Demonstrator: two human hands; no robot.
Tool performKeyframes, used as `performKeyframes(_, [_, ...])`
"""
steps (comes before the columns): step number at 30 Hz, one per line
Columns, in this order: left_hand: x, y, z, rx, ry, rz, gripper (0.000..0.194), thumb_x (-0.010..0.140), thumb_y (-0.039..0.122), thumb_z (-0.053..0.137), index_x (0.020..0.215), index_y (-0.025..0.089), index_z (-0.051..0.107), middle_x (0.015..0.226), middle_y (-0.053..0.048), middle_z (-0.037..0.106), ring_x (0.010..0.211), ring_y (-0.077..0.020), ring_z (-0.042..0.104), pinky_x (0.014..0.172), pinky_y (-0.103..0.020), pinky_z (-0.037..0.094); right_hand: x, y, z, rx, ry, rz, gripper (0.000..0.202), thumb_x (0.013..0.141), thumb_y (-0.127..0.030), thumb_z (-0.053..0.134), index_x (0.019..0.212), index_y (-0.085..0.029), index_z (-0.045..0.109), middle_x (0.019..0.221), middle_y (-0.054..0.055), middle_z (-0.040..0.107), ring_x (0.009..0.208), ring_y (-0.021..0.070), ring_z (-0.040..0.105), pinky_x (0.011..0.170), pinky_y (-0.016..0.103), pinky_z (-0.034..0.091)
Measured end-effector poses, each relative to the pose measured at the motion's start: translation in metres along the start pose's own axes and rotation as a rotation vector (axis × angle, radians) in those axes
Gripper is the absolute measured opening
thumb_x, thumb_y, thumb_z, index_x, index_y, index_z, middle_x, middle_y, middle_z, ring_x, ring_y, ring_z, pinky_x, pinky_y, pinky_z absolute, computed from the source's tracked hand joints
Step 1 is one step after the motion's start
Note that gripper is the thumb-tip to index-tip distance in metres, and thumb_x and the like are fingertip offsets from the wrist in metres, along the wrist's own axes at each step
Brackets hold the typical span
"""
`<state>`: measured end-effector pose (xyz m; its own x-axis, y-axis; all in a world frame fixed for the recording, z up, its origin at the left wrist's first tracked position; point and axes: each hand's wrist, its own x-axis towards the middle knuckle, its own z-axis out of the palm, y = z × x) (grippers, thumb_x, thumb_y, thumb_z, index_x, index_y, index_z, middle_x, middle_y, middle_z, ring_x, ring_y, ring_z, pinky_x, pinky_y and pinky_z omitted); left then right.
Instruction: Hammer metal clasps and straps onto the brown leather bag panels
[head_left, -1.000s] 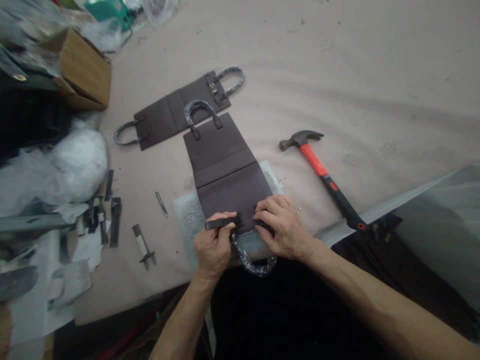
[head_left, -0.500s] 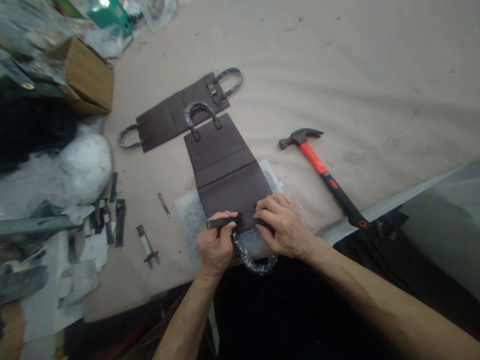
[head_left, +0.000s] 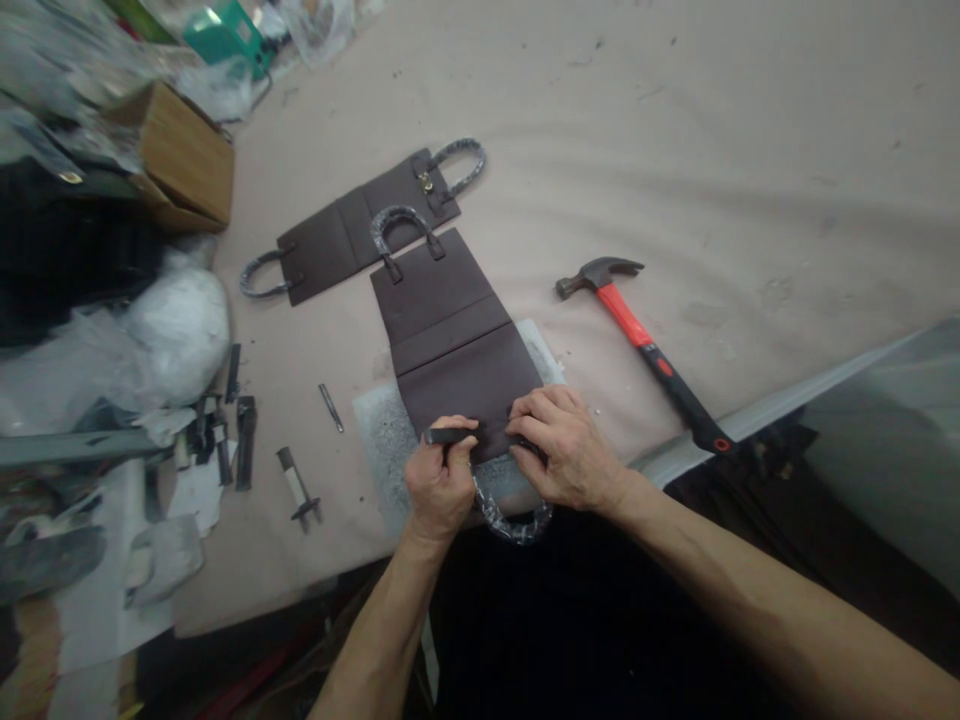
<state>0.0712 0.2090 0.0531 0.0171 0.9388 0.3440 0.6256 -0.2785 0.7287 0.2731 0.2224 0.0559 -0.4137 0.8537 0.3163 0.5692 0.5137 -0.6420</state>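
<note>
Both hands (head_left: 510, 465) on leather panel (head_left: 457, 340) (near edge)

Left hand (head_left: 439, 485) grips dark tool (head_left: 448, 436) on brown leather panel (head_left: 457, 350); right hand (head_left: 566, 450) presses panel edge.

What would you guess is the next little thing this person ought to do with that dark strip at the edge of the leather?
Probably press the dark strip flat onto the near edge of the brown leather panel. The left hand pinches the strip right at that edge, above the wrapped handle, while the right hand pins the panel down beside it. The hammer lies untouched to the right.
</note>
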Motion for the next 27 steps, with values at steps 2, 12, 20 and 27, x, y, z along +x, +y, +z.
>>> performKeyframes(2, [0.0, -0.001, 0.001, -0.044, 0.013, -0.042, 0.011, 0.095, 0.021, 0.057, 0.097, 0.019, 0.068, 0.094, -0.003, 0.074, 0.092, -0.0172, 0.071, 0.088, -0.031, 0.058, 0.0, 0.0, 0.001, -0.003, -0.001, 0.0, 0.01, 0.088, -0.017, 0.062, 0.097, -0.02, 0.065, 0.104, 0.009, 0.065, 0.1, 0.0264, 0.052, 0.091, 0.045, 0.039])
performKeyframes(12, [0.0, -0.006, -0.001, -0.109, -0.012, -0.089, 0.01, 0.095, 0.025, 0.059, 0.099, 0.02, 0.065, 0.094, -0.004, 0.075, 0.091, -0.0183, 0.072, 0.088, -0.033, 0.06, -0.012, 0.005, -0.024, 0.344, 0.261, 0.092, 0.014, 0.09, -0.02, 0.061, 0.104, -0.022, 0.065, 0.106, 0.008, 0.067, 0.103, 0.0252, 0.063, 0.092, 0.044, 0.051])
performKeyframes(20, [0.005, -0.006, -0.002, -0.011, -0.049, 0.142, 0.011, 0.095, 0.023, 0.058, 0.1, 0.019, 0.067, 0.095, -0.005, 0.075, 0.092, -0.0184, 0.073, 0.087, -0.031, 0.06, -0.038, 0.048, -0.07, -0.258, 0.355, 0.366, 0.019, 0.087, -0.026, 0.061, 0.103, -0.02, 0.068, 0.112, 0.016, 0.065, 0.112, 0.0361, 0.059, 0.1, 0.056, 0.047])
performKeyframes(27, [0.003, -0.009, 0.0, -0.068, -0.044, 0.087, 0.011, 0.094, 0.019, 0.058, 0.102, 0.02, 0.065, 0.096, -0.003, 0.074, 0.09, -0.0168, 0.072, 0.086, -0.028, 0.058, -0.055, 0.076, -0.092, -0.581, -0.034, 0.63, 0.041, 0.086, -0.042, 0.061, 0.113, -0.012, 0.063, 0.107, 0.021, 0.061, 0.102, 0.0396, 0.058, 0.089, 0.053, 0.05])
